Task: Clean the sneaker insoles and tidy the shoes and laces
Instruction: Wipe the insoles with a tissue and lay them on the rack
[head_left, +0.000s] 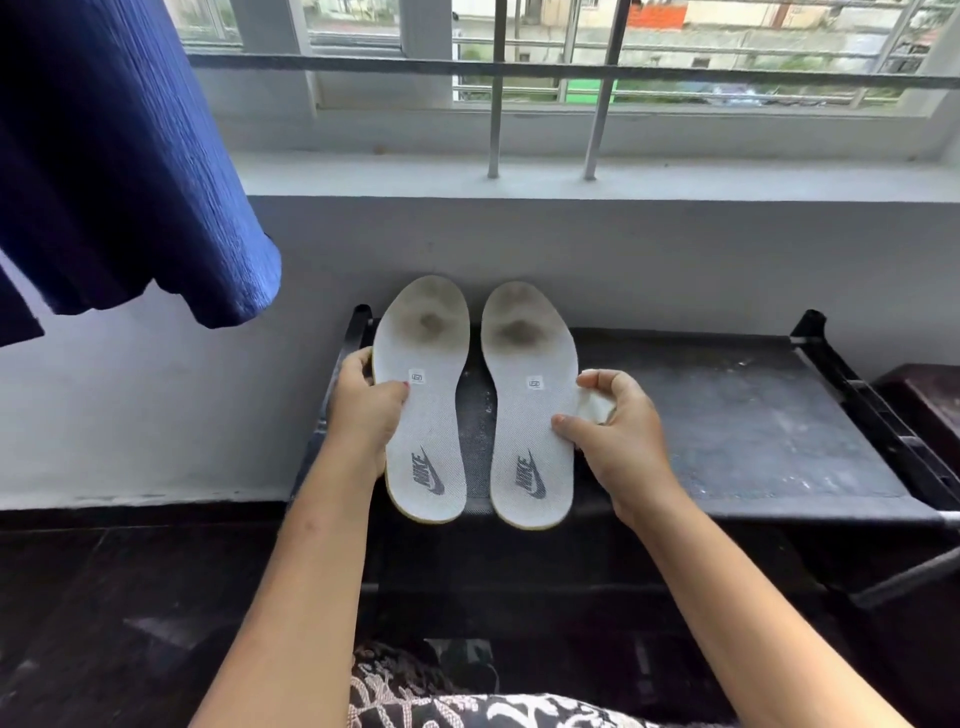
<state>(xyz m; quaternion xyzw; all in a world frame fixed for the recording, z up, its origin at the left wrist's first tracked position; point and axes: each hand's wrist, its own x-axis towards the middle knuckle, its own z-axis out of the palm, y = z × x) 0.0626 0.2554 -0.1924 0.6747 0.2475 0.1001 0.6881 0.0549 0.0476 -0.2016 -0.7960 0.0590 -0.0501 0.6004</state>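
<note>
A black shoe rack (753, 415) with a dusty fabric top shelf stands against the wall under a barred window (571, 78); a blue cloth (114, 156) hangs at the left. On the shelf's left part lie two white insoles side by side, long axes running away from the person, stained toe ends toward the wall, logo heels nearest. The left hand (371, 410) grips the left insole (423, 400) by its outer edge. The right hand (618, 431) pinches the right insole (530, 405) at its outer edge, apparently lifting it slightly.
</note>
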